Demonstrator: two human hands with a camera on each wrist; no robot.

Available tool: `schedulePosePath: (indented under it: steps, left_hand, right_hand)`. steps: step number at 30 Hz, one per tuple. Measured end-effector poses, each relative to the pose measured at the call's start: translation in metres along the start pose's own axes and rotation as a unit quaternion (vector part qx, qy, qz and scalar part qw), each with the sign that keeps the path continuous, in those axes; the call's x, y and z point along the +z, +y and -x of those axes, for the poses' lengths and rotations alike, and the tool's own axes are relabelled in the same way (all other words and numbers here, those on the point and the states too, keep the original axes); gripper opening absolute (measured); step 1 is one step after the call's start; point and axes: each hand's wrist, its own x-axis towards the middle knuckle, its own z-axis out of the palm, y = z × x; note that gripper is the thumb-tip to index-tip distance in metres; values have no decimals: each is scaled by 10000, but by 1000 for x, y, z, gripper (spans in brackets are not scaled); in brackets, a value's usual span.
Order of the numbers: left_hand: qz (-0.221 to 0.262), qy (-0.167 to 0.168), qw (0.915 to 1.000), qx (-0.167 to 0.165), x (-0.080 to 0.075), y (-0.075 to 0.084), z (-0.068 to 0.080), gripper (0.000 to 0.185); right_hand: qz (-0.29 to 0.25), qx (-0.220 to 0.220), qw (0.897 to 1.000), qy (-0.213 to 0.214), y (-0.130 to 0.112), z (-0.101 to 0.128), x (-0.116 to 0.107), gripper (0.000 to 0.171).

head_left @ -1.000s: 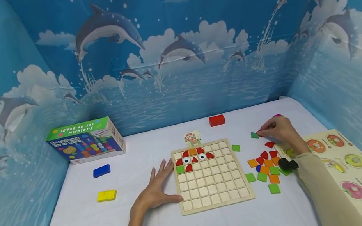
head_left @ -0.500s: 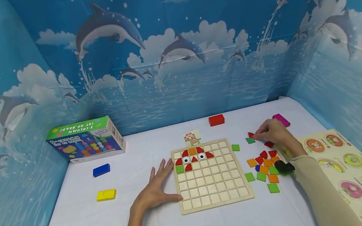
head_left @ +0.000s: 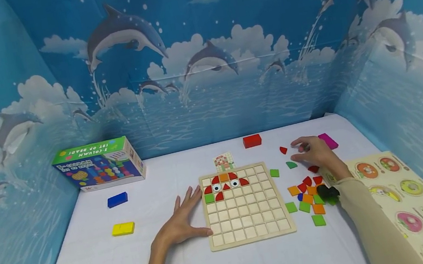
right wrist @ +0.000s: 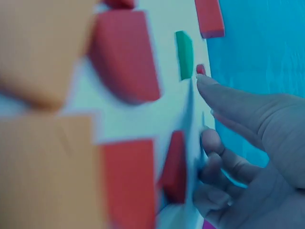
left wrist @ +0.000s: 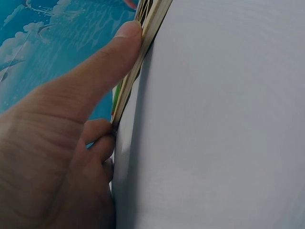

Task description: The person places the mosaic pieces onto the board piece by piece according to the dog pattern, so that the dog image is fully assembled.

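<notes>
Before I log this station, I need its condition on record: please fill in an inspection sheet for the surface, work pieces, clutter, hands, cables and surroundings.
Surface: white table.
Work pieces: wooden grid board has placed tiles, including two eyes, only in its three far rows; pattern card at its far edge; loose tiles to its right.
Clutter: Set of Beads box; blue block; yellow block; red block; magenta block; cream picture board.
Left hand: thumb against the grid board's left edge.
Right hand: near a red wedge tile and a green tile; no held piece visible.
Cables: nothing seen.
Surroundings: dolphin-print backdrop, behind and on both sides.
</notes>
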Motion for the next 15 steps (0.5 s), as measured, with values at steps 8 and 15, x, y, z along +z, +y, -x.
schedulePosePath:
  steps: [8,15]
  left_hand:
    - [12,-38,10000,31,0,0,0,126]
    - [13,-31,10000,-7,0,0,-1,126]
  right_hand:
    - [82,-353,9988,-315,-13,-17,5,43]
    - [59,-135,9995,-290,-15,-15,7,26]
